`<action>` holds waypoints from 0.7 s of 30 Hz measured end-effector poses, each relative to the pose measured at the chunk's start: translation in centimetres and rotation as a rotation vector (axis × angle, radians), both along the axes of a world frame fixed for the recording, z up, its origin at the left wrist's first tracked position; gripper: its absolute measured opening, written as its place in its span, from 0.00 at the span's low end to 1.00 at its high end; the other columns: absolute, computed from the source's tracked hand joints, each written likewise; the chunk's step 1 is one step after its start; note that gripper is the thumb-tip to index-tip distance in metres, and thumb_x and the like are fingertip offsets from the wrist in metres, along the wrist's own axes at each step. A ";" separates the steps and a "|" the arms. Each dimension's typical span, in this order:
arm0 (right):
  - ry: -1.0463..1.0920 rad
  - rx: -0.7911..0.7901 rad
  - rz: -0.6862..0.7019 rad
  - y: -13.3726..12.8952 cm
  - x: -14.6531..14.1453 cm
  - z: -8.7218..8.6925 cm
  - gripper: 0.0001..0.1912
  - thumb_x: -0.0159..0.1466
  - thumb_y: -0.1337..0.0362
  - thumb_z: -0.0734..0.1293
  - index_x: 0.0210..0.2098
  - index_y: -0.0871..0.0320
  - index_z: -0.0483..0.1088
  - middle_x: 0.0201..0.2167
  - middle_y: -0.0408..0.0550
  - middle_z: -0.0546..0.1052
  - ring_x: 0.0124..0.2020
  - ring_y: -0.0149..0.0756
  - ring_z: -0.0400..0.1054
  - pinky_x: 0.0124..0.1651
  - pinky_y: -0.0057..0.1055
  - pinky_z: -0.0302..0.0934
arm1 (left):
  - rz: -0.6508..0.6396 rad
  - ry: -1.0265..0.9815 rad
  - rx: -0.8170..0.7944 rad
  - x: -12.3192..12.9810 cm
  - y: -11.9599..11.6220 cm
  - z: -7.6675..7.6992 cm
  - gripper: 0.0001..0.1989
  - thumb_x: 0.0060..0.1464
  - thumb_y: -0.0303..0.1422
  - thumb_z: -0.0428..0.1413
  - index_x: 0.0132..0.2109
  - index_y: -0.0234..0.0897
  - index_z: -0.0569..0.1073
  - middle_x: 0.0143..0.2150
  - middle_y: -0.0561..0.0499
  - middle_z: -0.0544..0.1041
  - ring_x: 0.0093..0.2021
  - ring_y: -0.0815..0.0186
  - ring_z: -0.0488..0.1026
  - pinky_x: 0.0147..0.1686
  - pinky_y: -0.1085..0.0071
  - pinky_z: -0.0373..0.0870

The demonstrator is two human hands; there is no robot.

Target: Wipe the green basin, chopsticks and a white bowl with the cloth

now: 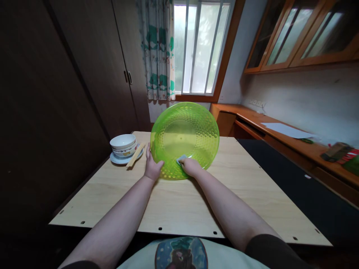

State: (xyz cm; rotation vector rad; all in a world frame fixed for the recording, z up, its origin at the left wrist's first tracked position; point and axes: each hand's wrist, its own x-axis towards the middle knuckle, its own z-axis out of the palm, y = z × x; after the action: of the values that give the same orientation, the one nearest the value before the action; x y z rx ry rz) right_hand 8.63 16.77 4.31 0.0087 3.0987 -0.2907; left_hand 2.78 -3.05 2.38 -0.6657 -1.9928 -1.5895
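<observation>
A translucent green plastic basin is tilted up on the wooden table, its inside facing me. My left hand grips the basin's left rim, thumb on the inner side and fingers round the outside. Inside the lower part of the basin, my right hand is closed on a pale cloth pressed against the wall. Most of the cloth is hidden under my fingers.
Left of the basin, stacked white bowls stand on a plate, with wooden chopsticks leaning across its edge. The light wooden tabletop has holes along its near edge. A desk with papers runs along the right wall.
</observation>
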 end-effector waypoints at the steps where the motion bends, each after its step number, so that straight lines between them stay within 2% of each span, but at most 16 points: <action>1: 0.015 -0.007 0.026 0.0 0.0 -0.1 0.19 0.66 0.64 0.54 0.50 0.48 0.72 0.48 0.47 0.77 0.48 0.40 0.70 0.46 0.31 0.60 | -0.002 0.000 0.002 0.0 0.0 0.0 0.45 0.41 0.23 0.56 0.67 0.41 0.51 0.70 0.45 0.48 0.69 0.52 0.46 0.68 0.58 0.44; 4: 0.006 -0.005 -0.025 0.2 -0.1 -0.1 0.19 0.66 0.64 0.54 0.49 0.48 0.73 0.48 0.48 0.77 0.47 0.42 0.71 0.44 0.32 0.61 | 0.001 -0.005 0.007 0.0 0.0 0.0 0.46 0.40 0.23 0.56 0.67 0.41 0.51 0.70 0.45 0.48 0.69 0.52 0.46 0.68 0.58 0.44; 9: -0.071 0.014 -0.278 0.9 -0.5 0.4 0.18 0.64 0.69 0.56 0.47 0.56 0.74 0.47 0.57 0.76 0.47 0.46 0.72 0.44 0.35 0.62 | -0.001 0.000 -0.014 0.0 0.0 0.0 0.46 0.42 0.23 0.56 0.67 0.40 0.50 0.70 0.44 0.47 0.70 0.52 0.46 0.69 0.58 0.43; 11: -0.074 0.014 -0.337 1.0 -0.6 0.5 0.19 0.63 0.71 0.56 0.47 0.59 0.73 0.47 0.59 0.76 0.48 0.46 0.71 0.44 0.36 0.63 | 0.002 -0.001 -0.016 0.0 0.0 -0.1 0.46 0.42 0.23 0.56 0.68 0.40 0.49 0.70 0.44 0.47 0.70 0.52 0.45 0.69 0.58 0.43; 15: -0.044 0.021 -0.333 1.2 -0.8 0.3 0.18 0.64 0.68 0.56 0.47 0.60 0.74 0.45 0.61 0.77 0.47 0.46 0.72 0.44 0.36 0.63 | 0.016 -0.003 -0.022 -0.2 -0.1 -0.1 0.46 0.41 0.23 0.57 0.68 0.41 0.49 0.70 0.44 0.47 0.70 0.52 0.45 0.69 0.58 0.42; 21: 0.023 0.045 -0.336 1.8 -0.9 0.3 0.20 0.66 0.63 0.53 0.46 0.58 0.74 0.44 0.58 0.77 0.46 0.45 0.72 0.44 0.35 0.62 | 0.029 0.007 0.010 -0.4 -0.1 -0.1 0.46 0.41 0.23 0.57 0.68 0.42 0.50 0.69 0.45 0.49 0.70 0.53 0.45 0.69 0.58 0.42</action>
State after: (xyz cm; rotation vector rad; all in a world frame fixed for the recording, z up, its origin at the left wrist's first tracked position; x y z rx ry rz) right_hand 7.73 18.57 4.62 0.5330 3.1137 -0.2285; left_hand 2.39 -3.14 2.30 -0.6350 -1.9788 -1.5772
